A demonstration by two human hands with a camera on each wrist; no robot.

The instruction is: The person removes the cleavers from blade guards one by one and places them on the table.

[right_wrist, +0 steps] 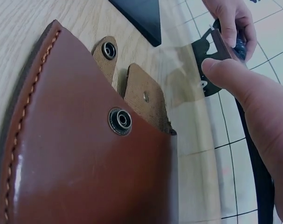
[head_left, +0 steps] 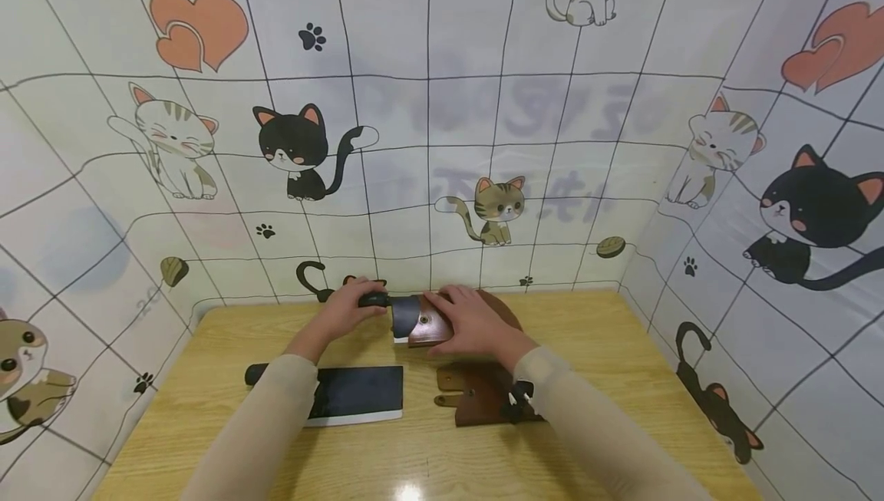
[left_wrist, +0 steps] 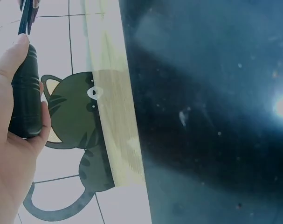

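My left hand [head_left: 340, 312] holds the black handle [left_wrist: 26, 95] of a cleaver, its fingers wrapped around it. The dark blade [head_left: 406, 314] runs into a brown leather sheath [head_left: 430, 331]; only the strip near the handle shows. On the sheath lies my right hand [head_left: 473, 324], gripping it with the thumb [right_wrist: 227, 77] on one face. Most of its fingers are hidden. Nearer to me, a second cleaver [head_left: 366, 389] lies flat at the left, its handle partly behind the left sleeve. A second brown sheath [head_left: 476, 407] with snap tabs lies at the right, under the right forearm.
The wooden table [head_left: 387, 463] ends at a back and side wall of white cloth [head_left: 428, 140] printed with cats and grid lines. Both hands work close to the table's far edge. The loose cleaver's pale cutting edge [head_left: 359, 419] faces me.
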